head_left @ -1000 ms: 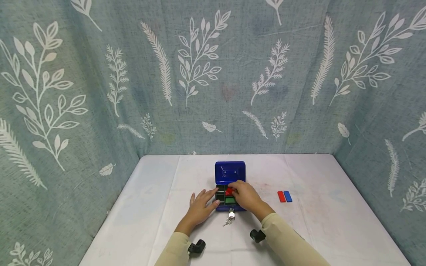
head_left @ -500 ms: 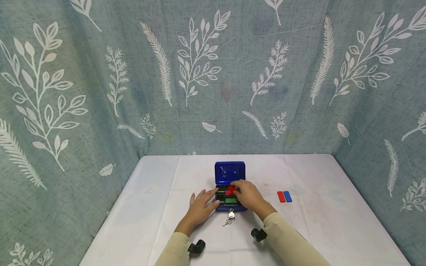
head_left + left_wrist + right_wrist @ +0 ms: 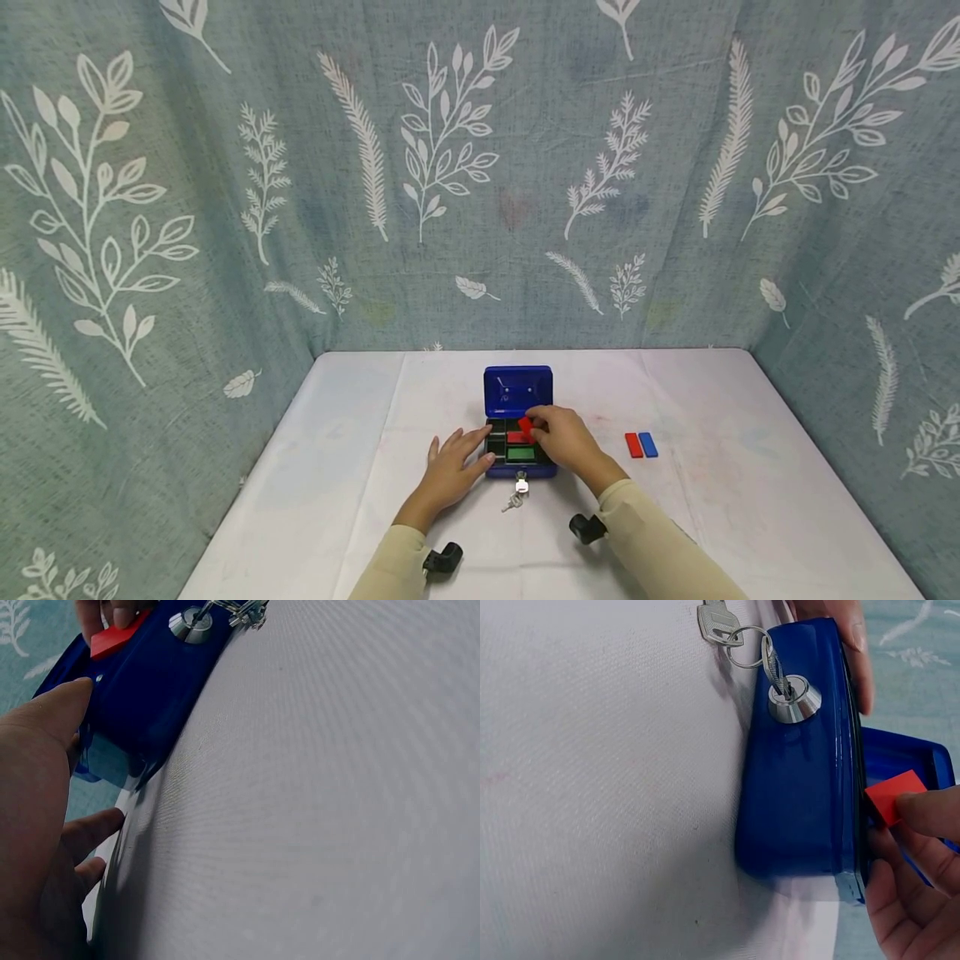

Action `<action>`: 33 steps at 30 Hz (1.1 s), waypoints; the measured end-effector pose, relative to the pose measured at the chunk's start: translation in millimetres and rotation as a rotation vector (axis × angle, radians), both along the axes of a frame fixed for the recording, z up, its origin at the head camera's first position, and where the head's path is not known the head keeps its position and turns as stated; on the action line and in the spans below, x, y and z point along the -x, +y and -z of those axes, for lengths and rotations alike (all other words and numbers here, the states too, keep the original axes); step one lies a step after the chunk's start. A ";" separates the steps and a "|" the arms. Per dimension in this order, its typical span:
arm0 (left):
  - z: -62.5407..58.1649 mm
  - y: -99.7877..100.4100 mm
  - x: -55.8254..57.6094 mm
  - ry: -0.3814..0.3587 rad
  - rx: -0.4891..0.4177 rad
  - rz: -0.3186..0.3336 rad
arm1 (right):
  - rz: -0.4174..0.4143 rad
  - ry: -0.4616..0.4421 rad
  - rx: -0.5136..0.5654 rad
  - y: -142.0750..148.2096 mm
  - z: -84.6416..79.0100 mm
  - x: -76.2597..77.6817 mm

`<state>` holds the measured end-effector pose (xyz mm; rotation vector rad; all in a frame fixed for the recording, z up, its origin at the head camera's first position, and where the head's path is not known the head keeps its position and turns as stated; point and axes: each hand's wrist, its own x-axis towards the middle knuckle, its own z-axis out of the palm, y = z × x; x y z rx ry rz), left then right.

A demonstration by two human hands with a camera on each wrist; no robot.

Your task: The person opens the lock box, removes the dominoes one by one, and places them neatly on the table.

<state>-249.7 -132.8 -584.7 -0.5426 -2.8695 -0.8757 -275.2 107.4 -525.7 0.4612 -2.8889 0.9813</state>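
- Spreading beneath everything, the white table [image 3: 300,508] wears a smooth-looking cover, so a hard nudge might slide the box
- Blue cash box [image 3: 791,787], its lid [image 3: 518,390] raised at the back: bumping knuckles could knock the lid forward
- Left hand [image 3: 455,464], fingers spread, thumb and index finger at the box's left edge: so light a brace may not resist a push
- Right hand [image 3: 564,435], thumb and fingertips pinching a tilted red block [image 3: 892,796] over the tray [image 3: 501,448]; a slipping pinch would likely drop it askew
- Green block [image 3: 521,453] and second red block [image 3: 515,437], in the tray: a falling piece could jostle them
- Loose red block [image 3: 633,445] and blue block [image 3: 648,444], right of the box: a careless elbow could scatter them
- Keys [image 3: 720,624], hanging at the lock [image 3: 796,705]: a passing wrist might snag them
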 end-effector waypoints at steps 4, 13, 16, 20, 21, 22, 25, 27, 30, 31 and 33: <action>1.4 0.2 -0.8 -0.003 0.008 -0.004 | 0.002 -0.004 0.037 3.1 2.2 -0.4; 0.8 0.7 -0.9 0.016 0.004 0.000 | 0.025 -0.049 0.108 9.6 1.7 -1.3; 2.3 0.7 -0.7 0.013 0.007 -0.001 | 0.036 -0.067 0.129 12.3 1.4 -2.6; 4.5 0.6 -0.3 0.009 0.006 0.001 | 0.060 -0.085 0.155 16.5 2.3 -4.7; 4.8 0.6 -0.1 0.009 0.003 0.002 | 0.066 -0.087 0.164 17.6 2.4 -5.1; 4.9 0.5 0.0 0.008 0.001 0.001 | 0.066 -0.084 0.169 18.6 2.5 -5.6; 5.1 0.2 0.4 0.007 0.000 0.000 | 0.079 -0.085 0.197 21.7 2.7 -6.4; 4.7 -0.1 0.6 0.006 -0.003 0.000 | 0.087 -0.088 0.215 23.5 2.4 -6.8; 3.7 -0.5 0.9 0.007 -0.007 0.004 | 0.106 -0.108 0.239 26.2 2.7 -6.8; 3.2 -0.6 0.9 0.007 -0.008 0.005 | 0.102 -0.102 0.242 27.0 2.8 -6.4; 2.7 -0.6 1.1 0.012 -0.009 0.007 | 0.109 -0.102 0.254 28.2 2.4 -5.8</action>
